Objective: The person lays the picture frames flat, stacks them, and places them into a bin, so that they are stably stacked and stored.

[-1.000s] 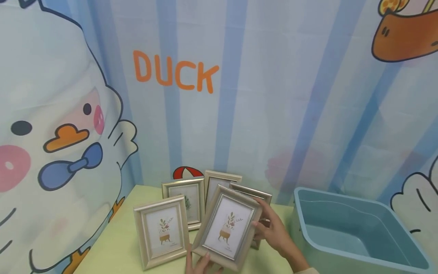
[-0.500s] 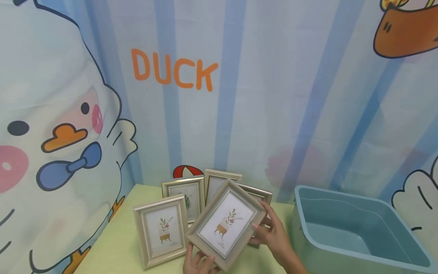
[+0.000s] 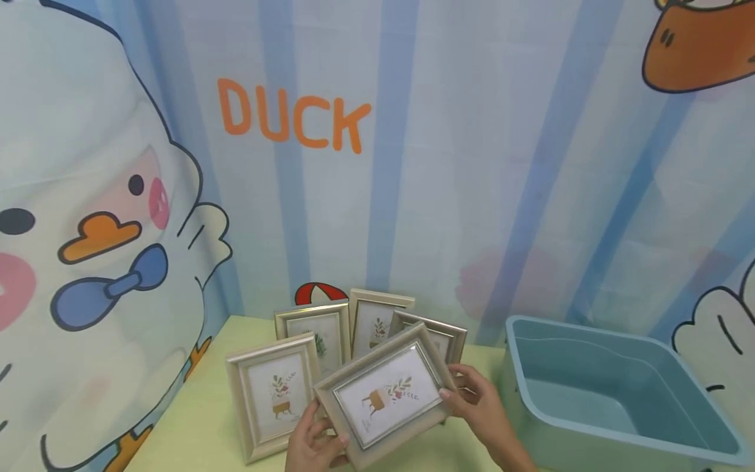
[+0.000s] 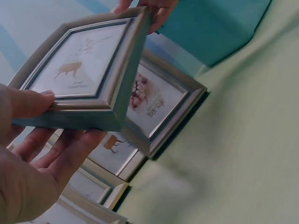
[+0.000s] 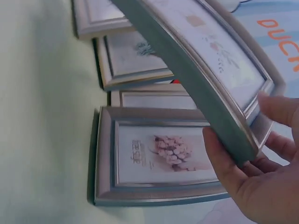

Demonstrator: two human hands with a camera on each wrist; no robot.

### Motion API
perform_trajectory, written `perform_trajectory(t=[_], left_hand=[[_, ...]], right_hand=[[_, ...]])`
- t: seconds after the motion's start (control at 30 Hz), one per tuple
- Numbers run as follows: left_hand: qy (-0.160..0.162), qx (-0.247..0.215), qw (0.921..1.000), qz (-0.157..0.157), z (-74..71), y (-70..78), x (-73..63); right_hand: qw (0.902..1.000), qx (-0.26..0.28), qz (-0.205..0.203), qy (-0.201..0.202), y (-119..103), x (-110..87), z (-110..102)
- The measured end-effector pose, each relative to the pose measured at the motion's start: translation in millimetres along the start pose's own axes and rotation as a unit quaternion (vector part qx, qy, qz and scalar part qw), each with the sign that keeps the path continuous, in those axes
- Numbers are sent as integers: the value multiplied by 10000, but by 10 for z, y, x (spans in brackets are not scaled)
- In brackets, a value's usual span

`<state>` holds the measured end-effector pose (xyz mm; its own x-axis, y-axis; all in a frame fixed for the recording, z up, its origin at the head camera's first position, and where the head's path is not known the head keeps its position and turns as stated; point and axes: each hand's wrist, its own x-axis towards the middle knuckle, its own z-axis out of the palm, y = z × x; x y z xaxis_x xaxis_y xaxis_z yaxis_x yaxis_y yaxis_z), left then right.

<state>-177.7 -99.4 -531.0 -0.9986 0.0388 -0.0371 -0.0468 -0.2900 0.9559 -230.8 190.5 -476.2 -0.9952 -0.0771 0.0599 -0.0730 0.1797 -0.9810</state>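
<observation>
A silvery-beige picture frame (image 3: 385, 395) with a potted-plant print is held up between both hands, turned nearly sideways. My left hand (image 3: 316, 440) grips its lower left end, thumb on the front and fingers beneath, as the left wrist view shows. At the opposite end my right hand (image 3: 480, 408) pinches the border, its thumb on the face and fingers behind. Behind it stands a frame with a pink flower print (image 5: 170, 151), mostly covered in the head view. To the left, another potted-plant frame (image 3: 274, 396) stands upright on the table, close to my left hand.
A frame with a green plant (image 3: 312, 328) and a pale frame (image 3: 377, 321) stand farther back on the yellow-green table (image 3: 194, 406). An open blue-green bin (image 3: 625, 439) is at the right. A striped curtain with duck drawings (image 3: 442, 164) hangs behind.
The held frame has rotated clockwise from almost upright to nearly sideways, both hands still gripping it. My left hand has come up and left along with its end. The other frames stay put.
</observation>
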Motion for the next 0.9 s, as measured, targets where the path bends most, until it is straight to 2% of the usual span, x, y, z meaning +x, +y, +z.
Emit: perform_trajectory(t=[0.13, 0.23, 0.37, 0.47, 0.53, 0.63, 0.7, 0.8, 0.9], left_hand=[[-241, 181, 9995, 116, -48, 50, 6], [-351, 284, 9989, 90, -69, 77, 1], [-451, 650, 9967, 203, -93, 119, -9], [-557, 1262, 9888, 563, -99, 148, -23], [-573, 1702, 9797, 887, -94, 167, -42], [-630, 2156, 9664, 1250, -75, 197, -69], [-718, 2275, 9615, 1361, -59, 216, -80], [-883, 2394, 9564, 1422, -46, 236, -89], [-948, 2509, 9526, 1432, -58, 242, -100]], right_hand=[[9973, -689, -200, 130, 39, -15, -3], [9971, -701, -283, 2, 93, -33, -7], [9936, -806, -668, -422, 149, -33, -44], [9886, -921, -745, -925, 111, -8, -94], [9849, -854, -628, -1368, 46, 23, -130], [9782, -620, -184, -1973, -71, 63, -184], [9726, -493, 94, -2272, -129, 77, -218], [9659, -454, 457, -2507, -170, 76, -258], [9612, -400, 600, -2664, -159, 72, -281]])
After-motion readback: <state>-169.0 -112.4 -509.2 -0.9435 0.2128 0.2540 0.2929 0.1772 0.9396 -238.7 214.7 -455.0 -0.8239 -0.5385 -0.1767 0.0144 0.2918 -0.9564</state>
